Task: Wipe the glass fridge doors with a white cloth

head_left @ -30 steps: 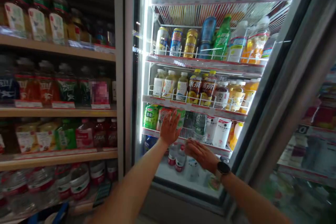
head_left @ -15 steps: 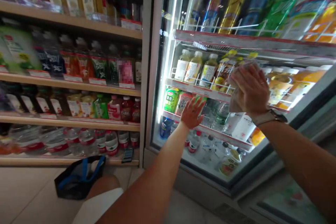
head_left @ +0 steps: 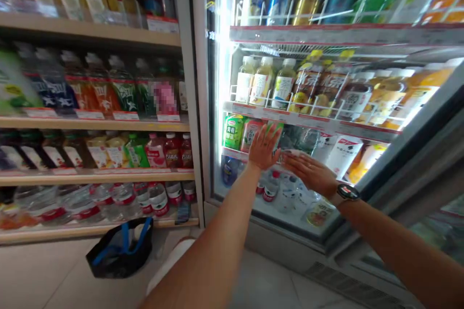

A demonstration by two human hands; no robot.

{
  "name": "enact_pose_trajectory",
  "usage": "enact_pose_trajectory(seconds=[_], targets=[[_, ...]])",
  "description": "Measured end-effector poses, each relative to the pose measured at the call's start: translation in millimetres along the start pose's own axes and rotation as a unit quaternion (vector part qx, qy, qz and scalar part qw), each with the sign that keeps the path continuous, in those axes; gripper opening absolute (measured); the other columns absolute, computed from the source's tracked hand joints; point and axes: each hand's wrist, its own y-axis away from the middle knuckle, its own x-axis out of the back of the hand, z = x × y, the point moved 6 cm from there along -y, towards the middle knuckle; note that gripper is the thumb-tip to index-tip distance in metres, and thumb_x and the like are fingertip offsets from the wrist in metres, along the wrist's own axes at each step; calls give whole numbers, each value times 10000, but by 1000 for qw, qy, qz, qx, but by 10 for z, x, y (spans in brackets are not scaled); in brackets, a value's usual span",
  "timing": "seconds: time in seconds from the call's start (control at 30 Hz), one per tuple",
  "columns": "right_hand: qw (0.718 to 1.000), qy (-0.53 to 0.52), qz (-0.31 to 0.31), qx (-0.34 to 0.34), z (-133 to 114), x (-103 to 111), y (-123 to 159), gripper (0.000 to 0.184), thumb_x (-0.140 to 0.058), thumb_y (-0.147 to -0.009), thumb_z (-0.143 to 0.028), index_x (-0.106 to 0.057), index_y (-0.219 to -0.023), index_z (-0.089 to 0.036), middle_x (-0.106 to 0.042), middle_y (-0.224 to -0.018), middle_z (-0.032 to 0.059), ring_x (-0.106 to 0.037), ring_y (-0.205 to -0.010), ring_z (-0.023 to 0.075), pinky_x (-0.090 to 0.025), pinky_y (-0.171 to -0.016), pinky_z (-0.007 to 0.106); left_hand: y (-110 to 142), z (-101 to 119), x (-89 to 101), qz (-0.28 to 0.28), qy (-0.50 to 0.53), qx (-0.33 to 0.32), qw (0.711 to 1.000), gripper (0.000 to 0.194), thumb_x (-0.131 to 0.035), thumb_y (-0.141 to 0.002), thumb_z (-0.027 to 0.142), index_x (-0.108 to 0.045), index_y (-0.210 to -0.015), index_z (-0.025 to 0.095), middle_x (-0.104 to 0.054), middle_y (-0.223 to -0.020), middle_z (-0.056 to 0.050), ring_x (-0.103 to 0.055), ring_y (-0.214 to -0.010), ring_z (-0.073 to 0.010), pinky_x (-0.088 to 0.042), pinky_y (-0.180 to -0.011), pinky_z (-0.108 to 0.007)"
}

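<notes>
Where the left hand [head_left: 263, 148] spreads, a bottle [head_left: 252, 134] is half-hidden.

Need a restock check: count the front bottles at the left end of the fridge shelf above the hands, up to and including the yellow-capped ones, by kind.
Pale bottles with white labels: 3
Bottles with brown labels and yellow caps: 2
Total: 5

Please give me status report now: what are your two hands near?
Left hand open, empty, beside green-labelled drink. Right hand open, empty, just below clear plastic bottles. Red-edged cooler shelf above both hands.
</notes>
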Motion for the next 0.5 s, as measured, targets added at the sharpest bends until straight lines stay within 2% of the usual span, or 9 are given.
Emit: enact_pose_trajectory(seconds=[0.07, 0.13, 0.27, 0.33, 0.4, 0.5], targets=[[999, 10, -7, 32, 87, 88, -44, 537, -401, -945, -40, -431, -1449, -225, -538, -1446, 44, -477, -1348, 152, -405, -1132, 346, 4, -8, 17, 20, -6, -3, 1000, 649, -403, -943, 400, -268, -1526, 146, -281, -1594, -110, -71, -1512, -277, -136, -1217, -492], [999, 32, -7, 16, 364, 281, -198, 542, -411, -956, -56, -415, -1456, -266, -499, -1481, 19, -403, -1404, 160, -381, -1156, 375, 6, -21, 34, 42, -17, -5, 999, 649, -399, -943, 391, -259, -1529, 150, -302, -1585, -106, -92, -1510, -274, -138, -1217, -482], [982, 121, 43, -137, 1184, 862, -665, 592, -364, -955, -46, -380, -1469, -341, -365, -1569, -6, -284, -1467, 210, -256, -1207, 538, 0, -47, 48, 64, -8, -11, 998, 687, -439, -926, 370, -212, -1543, 170, -331, -1568, -97, -111, -1507, -260, -152, -1217, -468], [968, 139, 85, -191, 1441, 1077, -843, 618, -353, -937, -35, -354, -1489, -313, -325, -1588, 10, -260, -1476, 232, -257, -1200, 565, -3, -56, 59, 74, -6, -13, 997, 708, -456, -917, 355, -193, -1547, 168, -338, -1563, -98, -108, -1507, -258, -161, -1216, -462], [964, 131, 107, -207, 1511, 1126, -929, 637, -357, -926, -34, -313, -1513, -278, -327, -1586, 27, -252, -1479, 232, -292, -1194, 542, -6, -62, 68, 83, -10, -14, 996, 713, -459, -912, 346, -189, -1548, 169, -338, -1562, -98, -116, -1506, -259, -166, -1215, -461], [976, 104, 69, -177, 1320, 904, -872, 657, -358, -919, -25, -277, -1528, -257, -371, -1564, 29, -273, -1471, 206, -320, -1194, 490, -10, -71, 68, 88, -16, -12, 996, 709, -459, -911, 342, -192, -1548, 182, -345, -1557, -97, -153, -1500, -258, -168, -1216, -468]])
